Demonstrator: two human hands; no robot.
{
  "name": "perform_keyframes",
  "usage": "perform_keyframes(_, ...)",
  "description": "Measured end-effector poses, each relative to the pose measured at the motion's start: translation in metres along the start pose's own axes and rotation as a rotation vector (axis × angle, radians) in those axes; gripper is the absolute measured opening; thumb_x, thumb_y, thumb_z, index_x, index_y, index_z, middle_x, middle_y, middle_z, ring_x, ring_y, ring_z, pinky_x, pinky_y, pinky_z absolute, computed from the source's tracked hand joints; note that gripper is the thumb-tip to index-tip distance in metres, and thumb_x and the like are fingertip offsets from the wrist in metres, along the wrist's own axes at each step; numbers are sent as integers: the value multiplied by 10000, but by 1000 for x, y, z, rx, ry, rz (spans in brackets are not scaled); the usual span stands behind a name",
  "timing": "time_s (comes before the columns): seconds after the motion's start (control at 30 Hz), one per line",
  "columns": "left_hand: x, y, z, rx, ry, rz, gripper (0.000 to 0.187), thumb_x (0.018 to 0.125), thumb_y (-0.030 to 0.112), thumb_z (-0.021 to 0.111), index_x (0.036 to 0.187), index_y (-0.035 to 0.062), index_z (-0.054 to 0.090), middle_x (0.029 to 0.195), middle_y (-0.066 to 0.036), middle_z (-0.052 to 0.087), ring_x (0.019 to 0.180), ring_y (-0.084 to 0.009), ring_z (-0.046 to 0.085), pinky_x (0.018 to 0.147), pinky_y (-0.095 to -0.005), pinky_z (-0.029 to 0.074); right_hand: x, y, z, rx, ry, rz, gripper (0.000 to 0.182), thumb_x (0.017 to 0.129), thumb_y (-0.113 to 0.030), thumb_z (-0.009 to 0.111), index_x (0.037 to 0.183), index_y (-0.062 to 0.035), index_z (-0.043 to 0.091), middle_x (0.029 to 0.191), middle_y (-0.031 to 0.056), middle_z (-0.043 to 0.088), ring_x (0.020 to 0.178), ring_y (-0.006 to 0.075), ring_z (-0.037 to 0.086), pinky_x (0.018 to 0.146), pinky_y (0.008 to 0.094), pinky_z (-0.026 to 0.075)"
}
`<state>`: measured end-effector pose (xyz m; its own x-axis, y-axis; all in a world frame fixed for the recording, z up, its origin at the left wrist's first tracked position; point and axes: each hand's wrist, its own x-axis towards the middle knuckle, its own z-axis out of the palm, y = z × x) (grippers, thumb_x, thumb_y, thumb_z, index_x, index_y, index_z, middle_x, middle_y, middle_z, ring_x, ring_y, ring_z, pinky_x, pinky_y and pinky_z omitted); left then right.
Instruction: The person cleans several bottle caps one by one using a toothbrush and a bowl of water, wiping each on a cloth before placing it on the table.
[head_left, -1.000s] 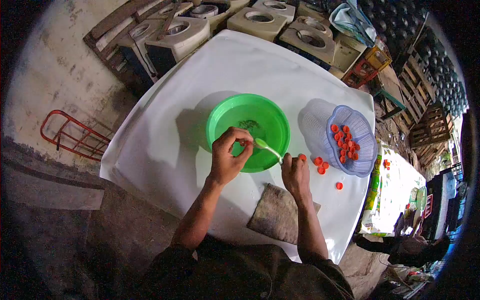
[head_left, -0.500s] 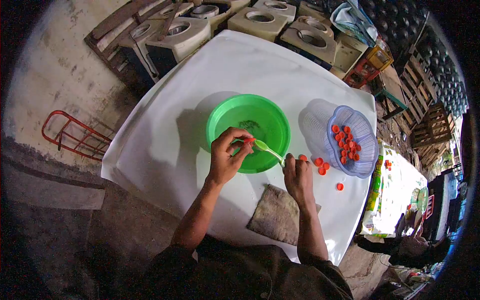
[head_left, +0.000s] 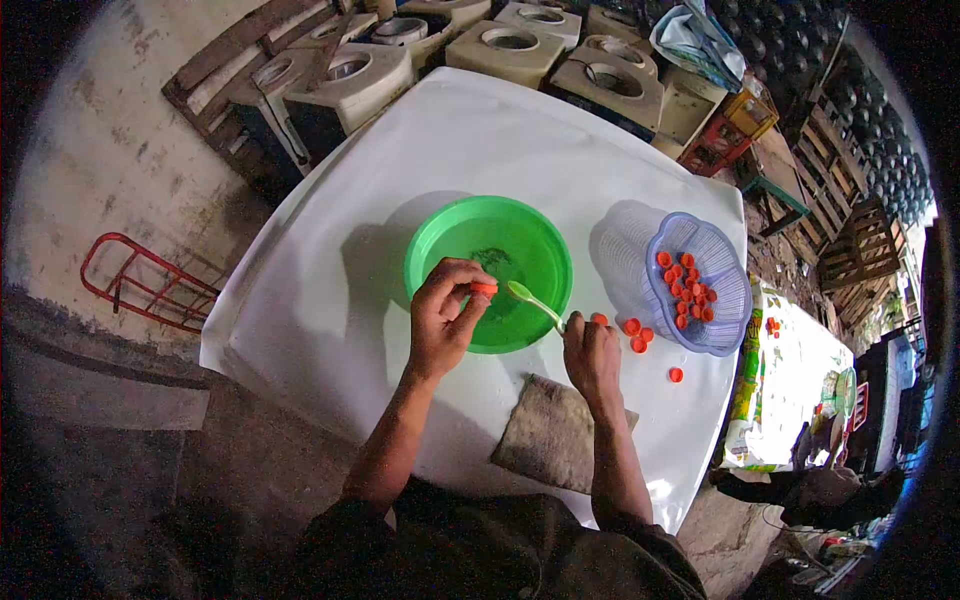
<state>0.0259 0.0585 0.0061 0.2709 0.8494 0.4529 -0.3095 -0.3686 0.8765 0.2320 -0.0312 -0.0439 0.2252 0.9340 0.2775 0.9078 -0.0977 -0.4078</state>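
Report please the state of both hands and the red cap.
Left hand: grip closed on red cap, over green basin. Right hand: holds green-white brush, its head apart from cap. Nothing seen between them.

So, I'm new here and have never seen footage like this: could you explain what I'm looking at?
There is no robot here. Every picture comes from one camera worn on a person's head, looking forward and down at their bare hands.

The left hand pinches a red cap over the green basin, which has dark specks inside. The right hand holds what looks like a toothbrush, its head close to the cap but apart from it.

The basin stands on a white-covered table. Right of it are a few loose red caps and a blue basket holding more. A worn cloth lies nearer the person.
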Motion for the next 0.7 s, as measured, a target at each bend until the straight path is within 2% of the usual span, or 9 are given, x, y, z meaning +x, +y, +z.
perform_keyframes(0.1, 0, 1, 0, 51, -17, -7, 178, 870, -113, 575, 1021, -22, 598, 1068, -101, 537, 976, -172, 595, 875, -290, 520, 0, -18, -20, 123, 120, -264, 86, 843, -76, 596, 895, -20, 558, 672, 176, 518, 530, 373, 488, 460, 469, 364)
perform_keyframes(0.13, 2, 1, 1, 65, -34, -3, 181, 867, -118, 575, 1019, -23, 598, 1066, -100, 536, 980, -174, 595, 880, -291, 519, 2, -22, -27, 325, -105, -102, 104, 836, -62, 599, 912, -1, 562, 654, 166, 516, 559, 365, 507, 493, 462, 382)
perform_keyframes(0.23, 2, 1, 2, 97, -47, 73, 180, 864, -122, 576, 1012, -23, 598, 1067, -99, 534, 985, -177, 598, 880, -297, 520, 4, -21, -17, 136, -54, -78, 108, 907, -87, 544, 833, -11, 566, 571, 180, 564, 509, 408, 543, 492, 507, 403)
perform_keyframes(0.27, 1, -1, 1, 66, -28, 52, 175, 867, -119, 575, 1011, -23, 598, 1065, -99, 536, 980, -178, 597, 882, -299, 520, -1, -18, -7, -66, 253, -252, 121, 914, -110, 536, 843, -18, 571, 597, 190, 582, 526, 411, 557, 497, 504, 414)
perform_keyframes(0.37, 4, -3, -5, -9, 6, -12, 163, 876, -109, 572, 1011, -20, 595, 1055, -96, 541, 965, -176, 595, 884, -303, 517, 1, -20, -25, 49, 116, -152, 140, 924, -139, 526, 861, -24, 572, 609, 193, 588, 530, 418, 560, 507, 506, 423)
perform_keyframes(0.4, 3, 0, -4, -29, 1, -47, 159, 880, -106, 571, 1011, -18, 594, 1049, -95, 545, 958, -173, 594, 882, -302, 514, 3, -26, -31, 112, 134, -145, 240, 948, -173, 504, 800, -11, 601, 606, 208, 591, 543, 432, 560, 519, 513, 426)
perform_keyframes(0.5, -1, 6, 3, -15, 3, -51, 152, 884, -100, 571, 1011, -18, 590, 1035, -91, 555, 938, -164, 591, 874, -297, 504, 2, -22, -28, 231, -121, -6, 105, 834, -69, 609, 904, 0, 572, 735, 208, 565, 587, 404, 545, 525, 488, 415)
perform_keyframes(0.53, -1, 7, 5, 4, 8, -29, 151, 884, -100, 571, 1010, -19, 588, 1030, -91, 558, 931, -160, 590, 870, -294, 500, 4, -20, -24, 251, -138, 33, 86, 849, -75, 596, 864, 1, 559, 665, 212, 550, 531, 408, 535, 493, 491, 402)
perform_keyframes(0.7, 1, 3, -5, -21, 4, -2, 142, 880, -87, 588, 999, -12, 593, 1033, -86, 559, 944, -152, 584, 869, -295, 497, 7, -20, -29, 109, -70, -30, 120, 851, -85, 603, 914, 10, 565, 702, 189, 551, 568, 372, 558, 501, 450, 433)
